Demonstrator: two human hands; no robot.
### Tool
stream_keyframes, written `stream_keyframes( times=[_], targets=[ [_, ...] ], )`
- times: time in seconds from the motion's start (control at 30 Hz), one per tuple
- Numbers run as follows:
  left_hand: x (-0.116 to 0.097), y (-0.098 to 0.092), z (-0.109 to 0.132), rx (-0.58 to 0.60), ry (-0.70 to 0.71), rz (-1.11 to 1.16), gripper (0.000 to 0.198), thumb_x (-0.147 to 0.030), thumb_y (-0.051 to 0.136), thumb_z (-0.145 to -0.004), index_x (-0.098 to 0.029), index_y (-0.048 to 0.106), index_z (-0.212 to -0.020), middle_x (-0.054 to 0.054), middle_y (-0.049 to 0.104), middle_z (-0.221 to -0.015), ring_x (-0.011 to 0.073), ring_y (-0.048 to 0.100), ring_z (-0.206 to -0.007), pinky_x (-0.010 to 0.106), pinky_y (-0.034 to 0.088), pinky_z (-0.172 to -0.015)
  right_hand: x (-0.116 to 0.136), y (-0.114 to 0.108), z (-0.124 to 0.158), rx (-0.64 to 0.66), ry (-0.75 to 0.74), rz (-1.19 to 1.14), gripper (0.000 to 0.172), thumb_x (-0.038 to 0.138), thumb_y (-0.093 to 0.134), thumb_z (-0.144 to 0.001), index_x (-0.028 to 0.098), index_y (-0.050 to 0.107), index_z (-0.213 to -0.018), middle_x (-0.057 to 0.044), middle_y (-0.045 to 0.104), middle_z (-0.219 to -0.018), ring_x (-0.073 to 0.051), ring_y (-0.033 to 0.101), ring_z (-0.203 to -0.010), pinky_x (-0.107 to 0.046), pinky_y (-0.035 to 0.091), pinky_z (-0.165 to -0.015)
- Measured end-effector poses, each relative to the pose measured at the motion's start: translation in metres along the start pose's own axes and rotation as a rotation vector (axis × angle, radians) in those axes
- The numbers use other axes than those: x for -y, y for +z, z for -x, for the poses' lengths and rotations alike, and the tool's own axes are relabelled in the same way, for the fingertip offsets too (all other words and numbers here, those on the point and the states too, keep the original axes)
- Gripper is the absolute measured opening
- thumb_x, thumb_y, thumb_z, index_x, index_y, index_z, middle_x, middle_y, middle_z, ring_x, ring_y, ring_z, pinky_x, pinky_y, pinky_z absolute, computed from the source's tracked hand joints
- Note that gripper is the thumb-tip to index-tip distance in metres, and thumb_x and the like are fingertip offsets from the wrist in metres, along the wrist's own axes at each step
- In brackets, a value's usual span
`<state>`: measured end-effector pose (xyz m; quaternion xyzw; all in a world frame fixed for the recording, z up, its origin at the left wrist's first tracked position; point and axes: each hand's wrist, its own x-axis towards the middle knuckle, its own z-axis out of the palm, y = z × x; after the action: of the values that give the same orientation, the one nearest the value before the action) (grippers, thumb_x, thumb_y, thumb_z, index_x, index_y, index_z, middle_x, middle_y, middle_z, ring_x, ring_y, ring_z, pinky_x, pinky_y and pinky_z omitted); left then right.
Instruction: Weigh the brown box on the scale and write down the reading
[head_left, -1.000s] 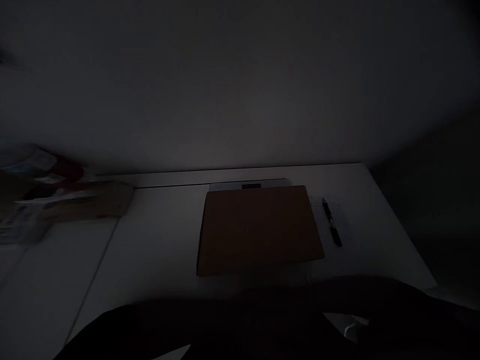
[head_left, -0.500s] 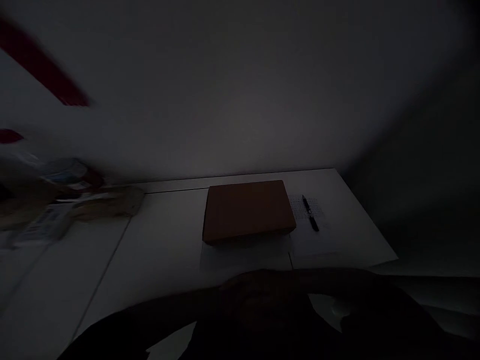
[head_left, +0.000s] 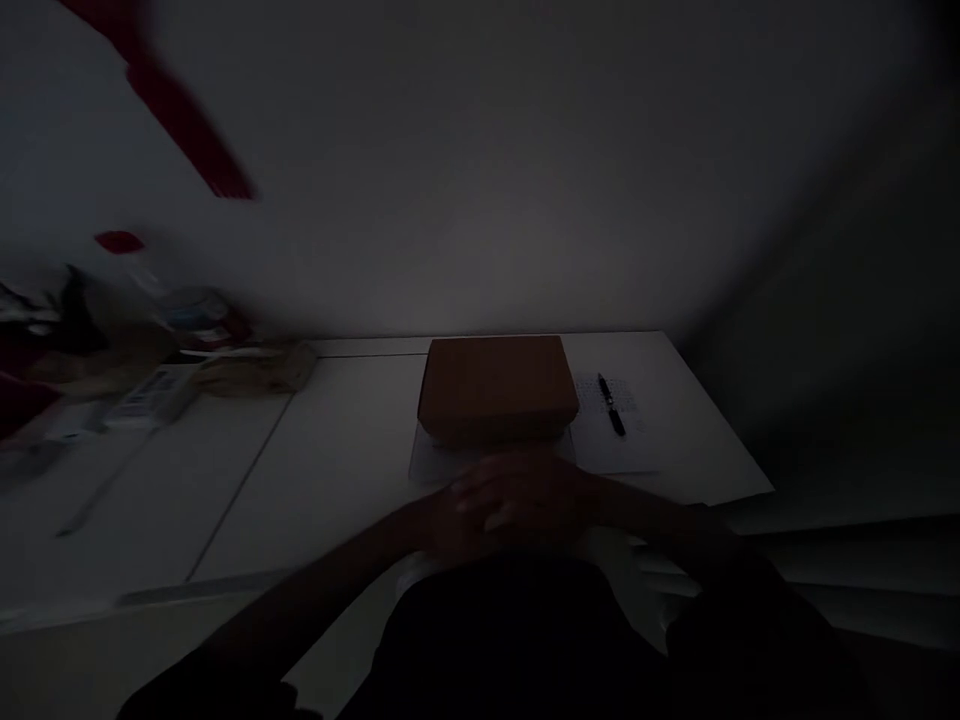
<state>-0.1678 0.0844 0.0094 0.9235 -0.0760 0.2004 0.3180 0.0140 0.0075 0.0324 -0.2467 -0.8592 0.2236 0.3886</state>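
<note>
In dim light, my left hand [head_left: 452,522] and my right hand [head_left: 529,487] are clasped together at the front edge of the white table, close to my body. The fingers are folded over each other, and no object shows between them. Just beyond them lies a closed brown cardboard box [head_left: 499,380]. The box rests on a flat, pale sheet-like thing [head_left: 421,462] whose front part sticks out toward my hands. To the right of the box, a black pen [head_left: 611,405] lies on a sheet of paper [head_left: 619,458] with writing on it.
Clutter stands at the table's left: a brown paper-like bag [head_left: 259,372], a white labelled packet [head_left: 154,395] and a blurred jar-like container [head_left: 199,310]. A red strip [head_left: 191,125] hangs before the white wall [head_left: 480,200]. The table [head_left: 337,440] ends at the right.
My view has shifted, so the clutter and the red strip appear further right. My clasped hands have come up higher in the picture, nearer the box. Box and pen lie as before.
</note>
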Motion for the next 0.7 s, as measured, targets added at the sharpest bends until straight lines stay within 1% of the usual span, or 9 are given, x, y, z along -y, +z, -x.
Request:
stream_keyframes(
  times=[0.1, 0.17, 0.2, 0.3, 0.33, 0.4, 0.53, 0.6, 0.7],
  targets=[
    [-0.012, -0.031, -0.009, -0.168, 0.152, -0.043, 0.017, -0.021, 0.054, -0.096, -0.017, 0.066, -0.107, 0.01, 0.072, -0.106, 0.02, 0.069, -0.099, 0.032, 0.056, -0.088, 0.018, -0.027, -0.007, -0.086, -0.045, 0.046, 0.038, 0.026, 0.035, -0.106, 0.013, 0.058, -0.133, -0.015, 0.06, -0.137, -0.018, 0.047, -0.14, -0.037, 0.042, -0.114],
    [-0.013, -0.046, -0.012, -0.241, 0.139, -0.024, 0.022, -0.014, 0.052, -0.094, -0.018, 0.066, -0.11, 0.009, 0.071, -0.103, 0.0186, 0.069, -0.099, 0.031, 0.053, -0.09, 0.019, -0.043, -0.005, -0.229, -0.032, 0.184, 0.04, 0.029, 0.031, -0.107, 0.02, 0.057, -0.136, -0.011, 0.061, -0.136, -0.019, 0.049, -0.138, -0.04, 0.041, -0.115],
    [-0.01, -0.052, -0.013, -0.37, 0.119, -0.02, 0.03, -0.013, 0.052, -0.094, -0.02, 0.064, -0.121, 0.009, 0.071, -0.103, 0.0182, 0.068, -0.1, 0.031, 0.053, -0.09, 0.014, -0.05, -0.002, -0.338, -0.024, 0.278, 0.042, 0.032, 0.028, -0.107, 0.023, 0.056, -0.138, -0.008, 0.06, -0.137, -0.019, 0.05, -0.136, -0.041, 0.041, -0.114],
    [0.012, -0.062, -0.009, -0.902, 0.094, -0.049, 0.057, -0.024, 0.062, -0.093, -0.023, 0.045, -0.148, 0.01, 0.069, -0.108, 0.0205, 0.067, -0.102, 0.033, 0.051, -0.089, -0.012, -0.068, 0.011, -0.748, 0.089, 0.466, 0.043, 0.042, 0.026, -0.107, 0.031, 0.058, -0.134, -0.005, 0.06, -0.134, -0.02, 0.054, -0.13, -0.042, 0.044, -0.111],
    [0.022, -0.063, -0.007, -1.015, 0.114, -0.084, 0.059, -0.029, 0.064, -0.093, -0.025, 0.043, -0.148, 0.009, 0.068, -0.107, 0.0206, 0.067, -0.101, 0.035, 0.05, -0.091, -0.023, -0.073, 0.016, -0.858, 0.113, 0.463, 0.043, 0.047, 0.027, -0.106, 0.031, 0.058, -0.132, -0.006, 0.058, -0.134, -0.021, 0.053, -0.131, -0.043, 0.046, -0.109],
    [0.045, -0.062, -0.003, -1.147, 0.087, -0.134, 0.058, -0.033, 0.062, -0.094, -0.027, 0.041, -0.148, 0.008, 0.067, -0.109, 0.0198, 0.065, -0.105, 0.036, 0.047, -0.096, -0.046, -0.078, 0.026, -1.011, 0.225, 0.435, 0.049, 0.059, 0.03, -0.102, 0.029, 0.054, -0.133, -0.01, 0.054, -0.138, -0.023, 0.052, -0.133, -0.044, 0.047, -0.109],
    [0.088, -0.053, 0.009, -1.203, -0.084, 0.013, 0.061, -0.045, 0.061, -0.094, -0.027, 0.038, -0.147, 0.01, 0.062, -0.127, 0.0212, 0.058, -0.123, 0.038, 0.045, -0.103, -0.08, -0.077, 0.045, -1.112, 0.478, 0.213, 0.07, 0.078, 0.036, -0.09, 0.027, 0.047, -0.136, -0.012, 0.047, -0.147, -0.025, 0.046, -0.14, -0.05, 0.035, -0.119],
    [0.101, -0.046, 0.014, -1.191, -0.214, 0.149, 0.065, -0.054, 0.062, -0.091, -0.027, 0.04, -0.146, 0.011, 0.058, -0.135, 0.0233, 0.054, -0.13, 0.041, 0.041, -0.111, -0.088, -0.07, 0.052, -1.071, 0.598, 0.077, 0.08, 0.084, 0.036, -0.084, 0.028, 0.045, -0.139, -0.011, 0.044, -0.152, -0.025, 0.042, -0.144, -0.051, 0.032, -0.121],
    [0.108, -0.038, 0.018, -1.113, -0.359, 0.392, 0.074, -0.068, 0.058, -0.088, -0.028, 0.041, -0.148, 0.013, 0.05, -0.147, 0.0288, 0.046, -0.139, 0.046, 0.037, -0.116, -0.091, -0.058, 0.058, -0.982, 0.707, -0.058, 0.091, 0.087, 0.035, -0.082, 0.024, 0.039, -0.147, -0.011, 0.036, -0.159, -0.024, 0.033, -0.149, -0.047, 0.026, -0.125]
  ],
)
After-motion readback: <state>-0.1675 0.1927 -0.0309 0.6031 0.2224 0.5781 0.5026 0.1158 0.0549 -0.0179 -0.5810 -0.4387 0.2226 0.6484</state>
